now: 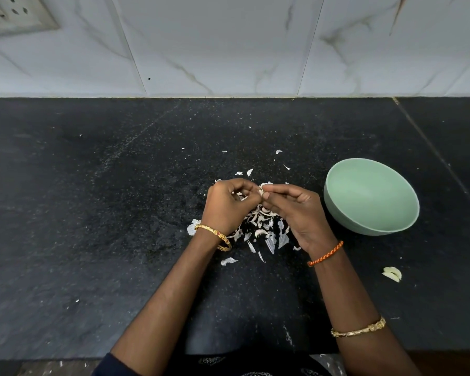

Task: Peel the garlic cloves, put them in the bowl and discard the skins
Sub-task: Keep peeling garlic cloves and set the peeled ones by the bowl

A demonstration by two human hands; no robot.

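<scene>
- A wall socket point(14, 14) sits at the far left, set into the white marbled tile wall point(228, 44) that runs along the far edge of the black stone counter point(79, 199).
- The left hand point(224, 206) is held just above the counter near the middle, fingers curled inward, fingertips pinching the left side of a garlic clove point(261, 190). A gold bangle point(215, 236) circles that wrist.
- The garlic clove is held between the two hands, off the counter, pale and largely hidden by the fingertips; how much skin is left on it cannot be told.
- Under and just near of the hands lies a loose heap of garlic skins point(263, 230), with more stray flakes scattered to the far side and to the near left of it.
- The right hand point(296, 213) meets the left, its thumb and forefinger closed on the right side of the same clove, the other fingers bent. An orange braided thread point(325, 254) is on that wrist and a second gold bangle point(358, 328) sits higher up the forearm.
- The pale green bowl point(391, 229) stands on the counter just right of the right hand, not touching it; nothing can be seen in the part of its inside that shows.
- Two peeled cloves point(392, 273) lie together on the counter near of the bowl, well apart from the hands.
</scene>
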